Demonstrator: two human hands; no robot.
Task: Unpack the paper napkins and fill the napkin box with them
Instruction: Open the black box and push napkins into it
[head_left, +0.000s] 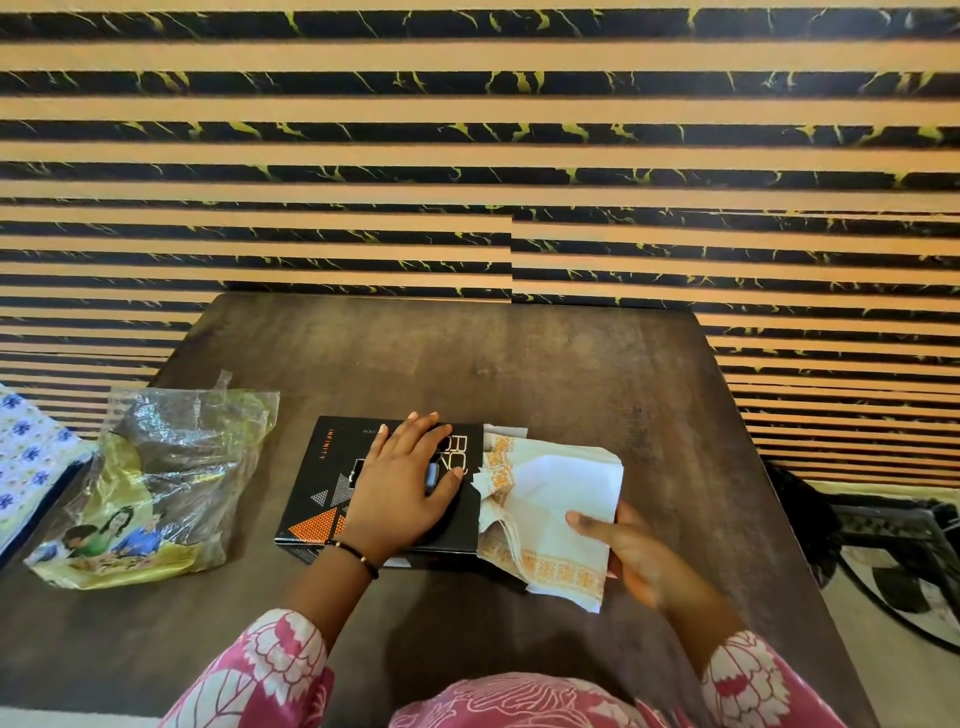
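Napkins (550, 512), a thin white stack with an orange patterned border, lie half in and half out of the right end of the black napkin box (317, 483), which sits flat on the dark wooden table (519, 364) just in front of me. My right hand (631, 558) has the outer edge of the stack, thumb on top and fingers underneath, so it is closed on the paper rather than spread. My left hand (408, 480) lies flat and wide on the lid of the box, fingers fanned, pressing it so it does not slide; it grips nothing. These sheets are very light and soft, and I judge they will buckle or fan apart if I push from one corner only: already the inner edges near the opening look ruffled and a few layers curl up. The better hold, I think, is along the whole outer edge, pinched firmly enough to keep the layers together, feeding them in level with the opening. The paper would tear or crease easily against the cardboard rim. The box itself seems stiff but light, hence the steadying palm. The crumpled clear plastic wrapper (161, 483) lies well apart to my left, and looks empty, though I cannot be sure.
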